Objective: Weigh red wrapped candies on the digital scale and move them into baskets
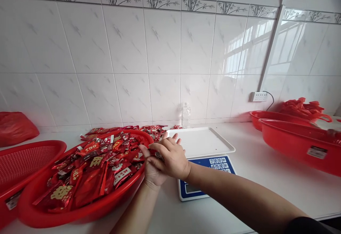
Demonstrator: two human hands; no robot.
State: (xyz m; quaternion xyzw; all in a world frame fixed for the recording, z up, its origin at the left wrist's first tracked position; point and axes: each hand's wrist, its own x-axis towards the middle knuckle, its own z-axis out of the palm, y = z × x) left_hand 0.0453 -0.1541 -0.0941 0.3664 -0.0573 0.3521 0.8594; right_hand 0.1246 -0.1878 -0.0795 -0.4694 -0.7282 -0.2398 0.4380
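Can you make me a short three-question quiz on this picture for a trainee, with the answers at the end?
1. How are the left hand and the right hand placed relative to each other?
2. True or false: a clear bottle stands upright near the tiled wall.
3. Which holds the heap of red packets? A: the white tray; B: a red basket; C: the blue scale.

Key:
1. They touch, the right crossing over the left.
2. True.
3. B.
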